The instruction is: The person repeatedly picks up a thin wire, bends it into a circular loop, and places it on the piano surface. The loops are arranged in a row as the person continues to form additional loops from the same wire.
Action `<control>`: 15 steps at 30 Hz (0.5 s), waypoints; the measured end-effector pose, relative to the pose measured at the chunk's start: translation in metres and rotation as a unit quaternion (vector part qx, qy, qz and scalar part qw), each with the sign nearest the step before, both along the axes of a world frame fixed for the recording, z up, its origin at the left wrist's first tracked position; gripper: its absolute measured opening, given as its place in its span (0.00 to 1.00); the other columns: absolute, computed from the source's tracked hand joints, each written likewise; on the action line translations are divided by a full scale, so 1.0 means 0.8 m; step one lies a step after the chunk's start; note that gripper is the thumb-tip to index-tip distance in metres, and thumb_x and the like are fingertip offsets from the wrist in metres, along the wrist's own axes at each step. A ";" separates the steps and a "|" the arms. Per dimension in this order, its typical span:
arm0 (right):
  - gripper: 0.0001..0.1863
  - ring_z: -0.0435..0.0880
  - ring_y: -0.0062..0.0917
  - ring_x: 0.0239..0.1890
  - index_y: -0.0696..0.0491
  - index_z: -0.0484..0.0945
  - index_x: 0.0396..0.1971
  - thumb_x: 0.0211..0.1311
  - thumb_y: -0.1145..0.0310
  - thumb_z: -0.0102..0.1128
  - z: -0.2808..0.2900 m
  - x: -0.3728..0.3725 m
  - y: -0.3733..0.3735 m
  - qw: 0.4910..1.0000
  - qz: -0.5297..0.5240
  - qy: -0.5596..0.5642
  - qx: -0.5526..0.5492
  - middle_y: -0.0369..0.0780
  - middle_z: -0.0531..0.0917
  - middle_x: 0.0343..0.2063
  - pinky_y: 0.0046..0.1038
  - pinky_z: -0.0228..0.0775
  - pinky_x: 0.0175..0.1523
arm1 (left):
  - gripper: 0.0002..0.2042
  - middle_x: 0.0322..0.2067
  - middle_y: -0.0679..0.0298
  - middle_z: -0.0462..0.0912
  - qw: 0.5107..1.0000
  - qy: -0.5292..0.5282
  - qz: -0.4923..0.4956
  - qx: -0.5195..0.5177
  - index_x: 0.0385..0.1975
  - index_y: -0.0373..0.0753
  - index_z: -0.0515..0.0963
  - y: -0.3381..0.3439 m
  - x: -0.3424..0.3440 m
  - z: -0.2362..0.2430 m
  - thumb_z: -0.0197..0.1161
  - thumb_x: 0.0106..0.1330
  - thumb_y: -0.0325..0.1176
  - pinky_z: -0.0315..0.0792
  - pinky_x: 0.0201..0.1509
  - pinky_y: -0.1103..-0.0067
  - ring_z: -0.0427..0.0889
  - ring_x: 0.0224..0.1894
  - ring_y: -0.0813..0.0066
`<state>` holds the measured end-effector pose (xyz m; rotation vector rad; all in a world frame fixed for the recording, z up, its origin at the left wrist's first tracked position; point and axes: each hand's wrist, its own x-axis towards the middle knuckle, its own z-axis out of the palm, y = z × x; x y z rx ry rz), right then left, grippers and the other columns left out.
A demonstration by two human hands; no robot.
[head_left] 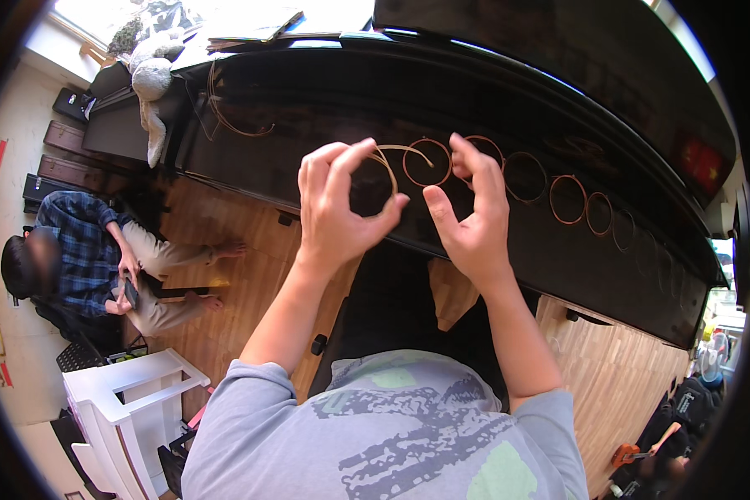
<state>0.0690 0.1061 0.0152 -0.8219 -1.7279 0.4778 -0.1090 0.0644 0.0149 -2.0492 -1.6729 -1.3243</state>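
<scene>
In the head view, the left hand holds a smooth, pale-gold wire coil between curled fingers and thumb, its loose end arcing toward the right hand, which is empty, thumb and fingers spread wide. The coil is above a glossy black ledge bearing a row of thin, round copper-coloured rings; the right hand partly hides one, and a fuzzy grey plush toy drapes at far left.
</scene>
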 end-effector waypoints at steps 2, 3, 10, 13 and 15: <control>0.20 0.77 0.21 0.30 0.57 0.76 0.50 0.57 0.68 0.65 0.030 0.005 -0.011 0.985 0.083 0.023 -0.150 0.37 0.80 0.31 0.24 0.69 0.39 | 0.32 0.44 0.59 0.71 1.000 0.020 -0.012 0.009 0.50 0.39 0.74 -0.014 0.016 0.003 0.76 0.39 0.33 0.67 0.51 0.71 0.70 0.47 0.63; 0.19 0.77 0.19 0.29 0.57 0.76 0.48 0.57 0.68 0.65 0.039 0.014 -0.012 0.963 0.144 0.010 -0.227 0.37 0.81 0.29 0.23 0.69 0.37 | 0.33 0.44 0.59 0.70 1.000 0.023 -0.017 0.010 0.51 0.41 0.73 -0.017 0.022 0.001 0.76 0.38 0.34 0.66 0.52 0.71 0.69 0.48 0.63; 0.07 0.76 0.14 0.25 0.61 0.79 0.36 0.60 0.75 0.60 0.037 0.029 -0.030 0.943 0.136 0.048 -0.299 0.37 0.81 0.25 0.19 0.69 0.30 | 0.32 0.47 0.58 0.67 0.971 -0.157 -0.136 -0.120 0.56 0.38 0.71 -0.036 0.043 0.014 0.74 0.48 0.36 0.68 0.44 0.78 0.71 0.41 0.73; 0.05 0.78 0.18 0.23 0.60 0.79 0.34 0.59 0.75 0.61 0.033 0.037 -0.031 0.966 0.087 -0.009 -0.242 0.39 0.81 0.24 0.21 0.69 0.31 | 0.20 0.42 0.62 0.73 0.961 -0.182 -0.142 -0.152 0.51 0.35 0.75 -0.029 0.045 0.013 0.64 0.57 0.22 0.67 0.32 0.86 0.72 0.31 0.84; 0.05 0.78 0.22 0.21 0.59 0.79 0.33 0.57 0.76 0.62 0.030 0.037 -0.032 0.985 0.039 -0.047 -0.162 0.39 0.80 0.24 0.22 0.69 0.30 | 0.16 0.36 0.65 0.78 0.958 -0.187 -0.152 -0.152 0.47 0.34 0.78 -0.026 0.050 0.015 0.61 0.59 0.17 0.66 0.26 0.88 0.71 0.24 0.87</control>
